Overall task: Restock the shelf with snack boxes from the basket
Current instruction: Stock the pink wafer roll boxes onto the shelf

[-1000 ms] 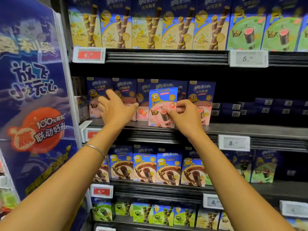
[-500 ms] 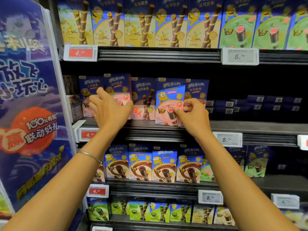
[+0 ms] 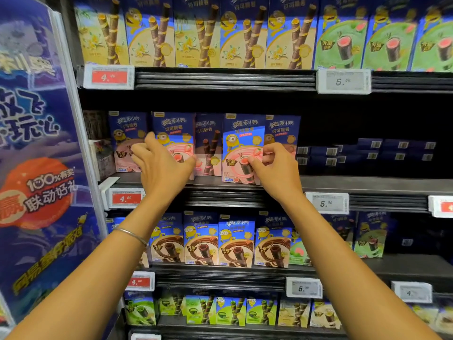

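1. Dark metal shelf (image 3: 343,184), middle tier: five upright blue cardboard snack boxes in the front row. Four have a pink swirl; the third box (image 3: 208,148) is printed with brown wafer sticks
2. Shelf rail: two red price tags, one white price tag (image 3: 327,203)
3. Left hand (image 3: 161,168), thin silver bangle (image 3: 132,235) on its wrist, grips the second box (image 3: 176,128) across its width, thumb at the right edge
4. Right hand (image 3: 274,170) pinches the fourth box (image 3: 241,143), thumb on the front face, fingers curled behind the right edge
5. Change: a second ago the left hand's fingers lay spread on the row, and the fourth box stood further forward
6. Fourth box: upright on the shelf, between third and fifth boxes, just left of the right hand's palm
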